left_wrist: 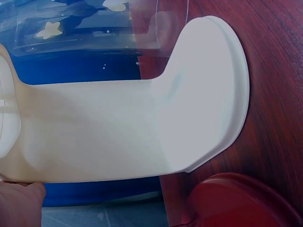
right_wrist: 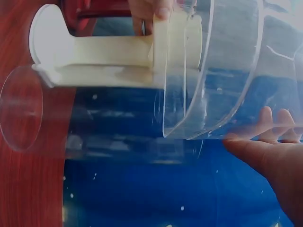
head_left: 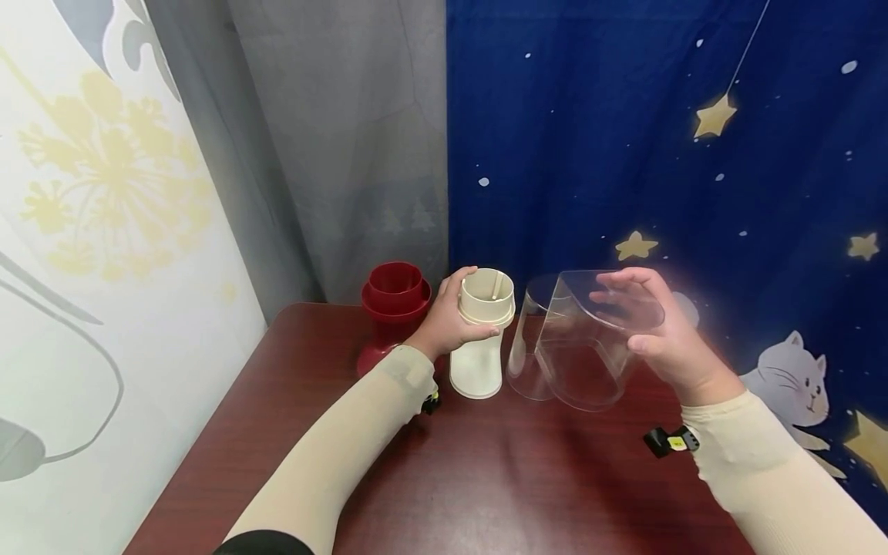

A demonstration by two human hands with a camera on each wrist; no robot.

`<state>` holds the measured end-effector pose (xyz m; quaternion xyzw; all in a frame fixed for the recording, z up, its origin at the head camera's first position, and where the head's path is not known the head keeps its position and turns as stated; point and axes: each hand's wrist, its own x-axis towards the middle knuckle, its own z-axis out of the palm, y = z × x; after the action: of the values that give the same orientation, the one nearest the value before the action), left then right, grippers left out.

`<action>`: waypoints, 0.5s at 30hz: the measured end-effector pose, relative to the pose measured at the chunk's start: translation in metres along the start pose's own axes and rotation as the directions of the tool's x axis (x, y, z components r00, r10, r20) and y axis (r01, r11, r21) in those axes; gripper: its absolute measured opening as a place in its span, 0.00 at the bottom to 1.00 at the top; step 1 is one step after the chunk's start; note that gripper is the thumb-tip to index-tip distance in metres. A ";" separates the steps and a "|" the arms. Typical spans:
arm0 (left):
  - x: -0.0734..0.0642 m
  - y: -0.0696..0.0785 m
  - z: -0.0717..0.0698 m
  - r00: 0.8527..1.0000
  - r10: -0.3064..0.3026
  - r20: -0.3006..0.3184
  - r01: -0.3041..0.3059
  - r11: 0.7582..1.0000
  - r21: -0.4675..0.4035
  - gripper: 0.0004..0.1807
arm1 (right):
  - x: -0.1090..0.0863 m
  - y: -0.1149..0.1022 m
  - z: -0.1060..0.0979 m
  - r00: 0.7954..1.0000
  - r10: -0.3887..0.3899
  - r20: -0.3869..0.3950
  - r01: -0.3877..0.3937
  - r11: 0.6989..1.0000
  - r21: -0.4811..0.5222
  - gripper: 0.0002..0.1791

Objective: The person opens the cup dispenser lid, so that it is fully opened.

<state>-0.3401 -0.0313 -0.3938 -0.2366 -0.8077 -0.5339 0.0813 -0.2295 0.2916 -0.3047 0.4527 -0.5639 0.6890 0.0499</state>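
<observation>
My left hand [head_left: 447,317] grips a cream plastic stand [head_left: 477,370] round its collar, thumb in front and fingers behind. The stand is upright on the table, with a round ring on top and a flared foot [left_wrist: 203,94]. To the right, my right hand [head_left: 671,343] holds a clear plastic container [head_left: 583,366] by its far end, tilted in the air. In the right wrist view its rim overlaps the stand's collar. Between them a second clear cylinder [head_left: 525,362] stands on the table, partly covered by the held container.
Left of the cream stand is a dark red stand [head_left: 395,297] of like shape, partly behind my left forearm. The reddish-brown tabletop [head_left: 444,486] ends at a grey curtain [head_left: 347,154] and a blue star-patterned curtain [head_left: 590,154]. A pale patterned cloth [head_left: 104,308] hangs at the left.
</observation>
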 end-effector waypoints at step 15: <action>0.000 0.000 0.000 1.000 -0.005 -0.003 0.005 1.000 -0.002 0.64 | -0.026 0.005 -0.027 1.000 0.009 -0.006 -0.009 0.999 -0.052 0.37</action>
<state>-0.3403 -0.0311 -0.3941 -0.2338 -0.8076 -0.5353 0.0806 -0.2323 0.3237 -0.3247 0.4467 -0.5833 0.6757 0.0602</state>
